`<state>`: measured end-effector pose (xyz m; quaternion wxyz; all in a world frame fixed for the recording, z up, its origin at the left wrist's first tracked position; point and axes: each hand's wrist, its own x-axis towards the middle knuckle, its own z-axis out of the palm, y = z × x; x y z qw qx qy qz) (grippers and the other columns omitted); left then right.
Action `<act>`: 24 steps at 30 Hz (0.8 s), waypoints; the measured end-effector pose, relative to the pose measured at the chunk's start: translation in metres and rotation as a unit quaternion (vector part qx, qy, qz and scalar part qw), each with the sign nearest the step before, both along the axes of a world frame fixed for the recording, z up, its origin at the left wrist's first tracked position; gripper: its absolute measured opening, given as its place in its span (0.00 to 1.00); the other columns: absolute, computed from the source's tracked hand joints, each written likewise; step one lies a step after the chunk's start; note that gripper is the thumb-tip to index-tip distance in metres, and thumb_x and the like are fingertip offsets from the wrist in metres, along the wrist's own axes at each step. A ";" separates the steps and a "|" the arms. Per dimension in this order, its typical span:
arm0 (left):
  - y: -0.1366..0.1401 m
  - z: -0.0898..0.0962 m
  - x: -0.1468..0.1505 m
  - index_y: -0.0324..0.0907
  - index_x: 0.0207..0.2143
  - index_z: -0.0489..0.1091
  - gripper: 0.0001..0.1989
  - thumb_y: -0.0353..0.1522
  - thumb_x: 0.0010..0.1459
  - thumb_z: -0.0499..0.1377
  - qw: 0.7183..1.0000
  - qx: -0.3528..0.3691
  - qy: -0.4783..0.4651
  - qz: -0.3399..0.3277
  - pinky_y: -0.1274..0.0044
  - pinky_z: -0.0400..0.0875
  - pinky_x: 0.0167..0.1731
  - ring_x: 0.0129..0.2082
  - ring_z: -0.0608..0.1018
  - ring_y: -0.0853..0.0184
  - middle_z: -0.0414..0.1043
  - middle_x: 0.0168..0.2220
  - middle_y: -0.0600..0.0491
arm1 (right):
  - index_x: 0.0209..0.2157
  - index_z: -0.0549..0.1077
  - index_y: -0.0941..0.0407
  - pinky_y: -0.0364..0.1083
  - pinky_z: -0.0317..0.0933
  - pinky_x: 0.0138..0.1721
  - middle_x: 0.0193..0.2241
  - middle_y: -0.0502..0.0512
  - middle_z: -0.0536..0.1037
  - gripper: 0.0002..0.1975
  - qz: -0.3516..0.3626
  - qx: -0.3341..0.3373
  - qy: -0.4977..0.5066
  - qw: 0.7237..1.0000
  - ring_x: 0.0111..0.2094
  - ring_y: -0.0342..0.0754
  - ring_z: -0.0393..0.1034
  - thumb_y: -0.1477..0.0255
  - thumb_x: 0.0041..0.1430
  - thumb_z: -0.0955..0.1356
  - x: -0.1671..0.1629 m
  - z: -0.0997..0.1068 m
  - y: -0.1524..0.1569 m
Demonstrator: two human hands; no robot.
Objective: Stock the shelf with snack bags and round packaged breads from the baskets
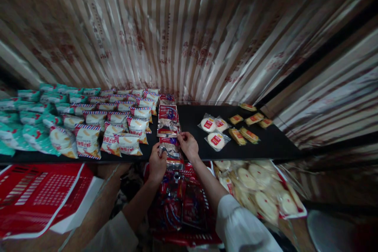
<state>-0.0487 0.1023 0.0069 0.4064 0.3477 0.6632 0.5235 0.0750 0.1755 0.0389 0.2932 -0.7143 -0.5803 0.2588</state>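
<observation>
A dark red and blue snack packet (171,152) with a silvery lower part lies at the front edge of the black shelf (195,141). My left hand (157,162) is closed on its left edge, thumb on top. My right hand (189,146) pinches at its upper right corner, close to the lower corner of a like packet (168,120) lying just behind. Which of the two packets the right fingertips touch is partly hidden. Another such packet (167,99) lies at the back of this row.
Left of the row stand white puffed-snack bags (88,140) and teal bags (39,138). On the right lie round white crackers (216,139) and small yellow packets (237,136). Below are a red basket (189,238) of packets, a cracker-filled tray (299,210) and a tipped red basket (35,197).
</observation>
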 end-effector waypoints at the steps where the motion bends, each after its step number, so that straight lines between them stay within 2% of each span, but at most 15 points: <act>1: -0.001 0.000 0.000 0.40 0.50 0.64 0.21 0.29 0.51 0.55 1.000 -0.001 0.025 -0.003 0.74 0.71 0.42 0.39 0.77 0.65 0.75 0.40 0.49 | 0.34 0.72 0.52 0.42 0.57 0.29 0.30 0.49 0.76 0.16 -0.001 -0.002 -0.002 1.000 0.31 0.45 0.70 0.56 0.55 0.62 0.000 0.000 -0.001; 7: 0.000 0.003 -0.007 0.39 0.46 0.68 0.19 0.31 0.50 0.56 0.978 0.016 0.207 0.007 0.68 0.69 0.46 0.47 0.73 0.59 0.71 0.44 0.45 | 0.39 0.72 0.54 0.44 0.61 0.34 0.35 0.54 0.74 0.18 0.005 0.042 -0.010 0.999 0.34 0.47 0.70 0.57 0.55 0.62 0.002 -0.003 -0.022; 11: 0.018 0.013 -0.015 0.36 0.48 0.67 0.20 0.30 0.51 0.54 0.969 0.022 0.244 0.020 0.69 0.66 0.51 0.51 0.70 0.59 0.70 0.48 0.42 | 0.43 0.70 0.55 0.44 0.61 0.36 0.36 0.54 0.74 0.19 0.011 0.051 -0.008 0.999 0.35 0.47 0.69 0.59 0.55 0.61 0.005 -0.004 -0.040; 14: 0.041 0.025 -0.018 0.37 0.52 0.65 0.21 0.30 0.54 0.53 0.967 -0.008 0.255 0.007 0.71 0.62 0.54 0.54 0.68 0.60 0.68 0.52 0.43 | 0.44 0.69 0.54 0.43 0.59 0.34 0.32 0.51 0.75 0.18 0.020 0.028 0.001 0.999 0.33 0.46 0.70 0.60 0.56 0.61 0.006 -0.002 -0.046; 18: 0.071 0.032 -0.018 0.38 0.53 0.64 0.22 0.30 0.55 0.53 0.967 -0.041 0.249 -0.012 0.73 0.65 0.50 0.49 0.73 0.62 0.71 0.49 0.44 | 0.42 0.69 0.53 0.42 0.57 0.29 0.26 0.47 0.74 0.16 0.020 0.010 0.027 0.999 0.28 0.46 0.70 0.61 0.56 0.61 0.003 0.001 -0.047; 21: 0.087 0.027 -0.018 0.38 0.53 0.65 0.22 0.30 0.54 0.54 0.964 -0.056 0.261 0.013 0.74 0.67 0.45 0.44 0.76 0.62 0.75 0.43 0.45 | 0.41 0.69 0.54 0.42 0.56 0.28 0.23 0.47 0.74 0.15 0.009 0.016 0.063 0.998 0.26 0.45 0.70 0.62 0.56 0.61 0.001 -0.001 -0.046; 24: 0.098 0.022 -0.017 0.38 0.51 0.66 0.22 0.33 0.53 0.56 0.961 -0.081 0.264 0.024 0.75 0.68 0.42 0.43 0.76 0.62 0.75 0.42 0.45 | 0.42 0.68 0.54 0.42 0.57 0.27 0.22 0.47 0.73 0.16 0.000 0.024 0.091 0.996 0.25 0.45 0.69 0.61 0.56 0.61 0.000 -0.006 -0.046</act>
